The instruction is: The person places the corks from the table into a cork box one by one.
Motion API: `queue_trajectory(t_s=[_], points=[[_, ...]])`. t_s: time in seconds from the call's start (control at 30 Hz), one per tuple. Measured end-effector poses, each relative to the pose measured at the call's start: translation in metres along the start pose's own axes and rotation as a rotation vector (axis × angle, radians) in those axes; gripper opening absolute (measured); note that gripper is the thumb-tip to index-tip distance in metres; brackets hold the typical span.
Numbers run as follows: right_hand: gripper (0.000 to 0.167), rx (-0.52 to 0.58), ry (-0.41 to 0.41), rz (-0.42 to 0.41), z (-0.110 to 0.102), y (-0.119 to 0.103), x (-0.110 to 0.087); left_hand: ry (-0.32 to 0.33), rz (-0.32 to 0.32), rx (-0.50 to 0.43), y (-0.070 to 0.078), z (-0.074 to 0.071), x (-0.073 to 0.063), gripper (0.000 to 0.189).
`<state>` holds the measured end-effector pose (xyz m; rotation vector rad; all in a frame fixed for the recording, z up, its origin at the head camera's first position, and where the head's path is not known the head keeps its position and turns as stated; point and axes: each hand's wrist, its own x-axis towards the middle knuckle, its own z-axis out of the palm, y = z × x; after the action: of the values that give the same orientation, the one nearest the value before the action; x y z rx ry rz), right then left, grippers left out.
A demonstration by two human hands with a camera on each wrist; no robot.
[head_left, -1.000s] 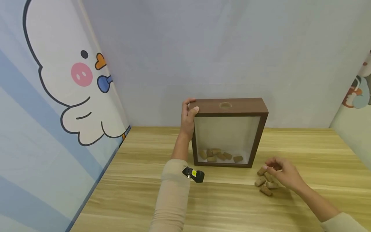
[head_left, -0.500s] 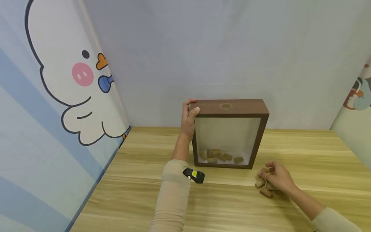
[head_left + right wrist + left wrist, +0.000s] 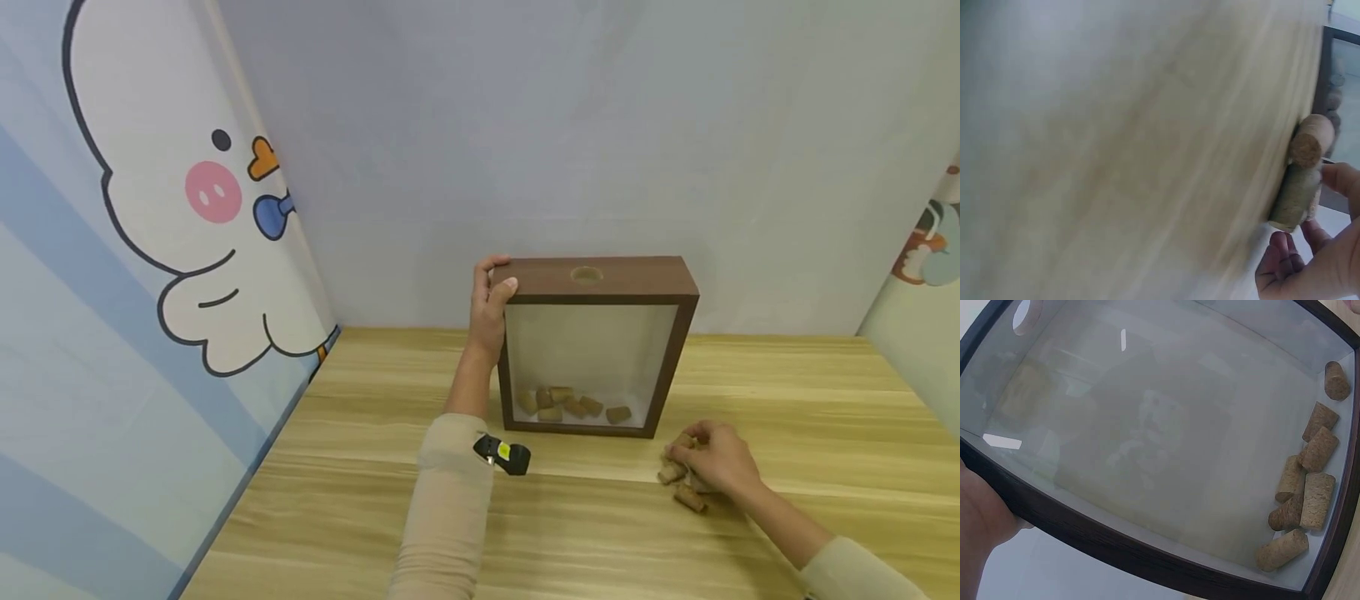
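A dark brown shadow box [image 3: 517, 367] with a clear front stands upright on the table, a round hole [image 3: 587, 274] in its top. Several corks [image 3: 1317, 501] lie along the bottom inside it. My left hand [image 3: 487, 321] grips the box's upper left corner, thumb on the top edge. To the right of the box, my right hand [image 3: 722, 458] reaches into a small pile of loose corks [image 3: 690, 498]. Its thumb and fingers pinch one cork [image 3: 1314, 205], which is partly hidden behind another cork [image 3: 1294, 195] in the right wrist view.
The wood-grain table [image 3: 360, 500] extends around the box and pile. A pale cloth wall [image 3: 570, 125] rises close behind the box. At the left stands a printed wall with a cartoon bird [image 3: 165, 167]. A black strap [image 3: 502, 454] circles my left sleeve.
My right hand has moved slightly left and down over the loose corks, and its thumb and fingers have closed on one. My left hand stays on the box.
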<state>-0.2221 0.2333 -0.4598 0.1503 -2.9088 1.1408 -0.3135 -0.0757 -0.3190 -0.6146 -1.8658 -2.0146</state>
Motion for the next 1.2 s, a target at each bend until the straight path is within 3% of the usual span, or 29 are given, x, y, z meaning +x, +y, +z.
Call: queue_trajectory(t_s=[0.2,0.43,0.63,1.2], points=[[0.047,0.063,0.048,-0.011,-0.014,-0.015,-0.014,0.005,0.007,-0.018,-0.018,-0.001,0.005,0.054],[0.048,0.144,0.098,-0.052,-0.026,-0.036,-0.021,0.017,0.003,-0.019,-0.018,0.001,0.005,0.057],[0.048,0.284,0.107,-0.087,-0.030,-0.058,-0.023,0.021,0.009,-0.018,-0.018,0.001,0.005,0.055],[0.043,0.507,0.150,-0.328,-0.048,-0.135,-0.013,0.026,0.006,-0.007,-0.017,-0.001,0.005,0.055]])
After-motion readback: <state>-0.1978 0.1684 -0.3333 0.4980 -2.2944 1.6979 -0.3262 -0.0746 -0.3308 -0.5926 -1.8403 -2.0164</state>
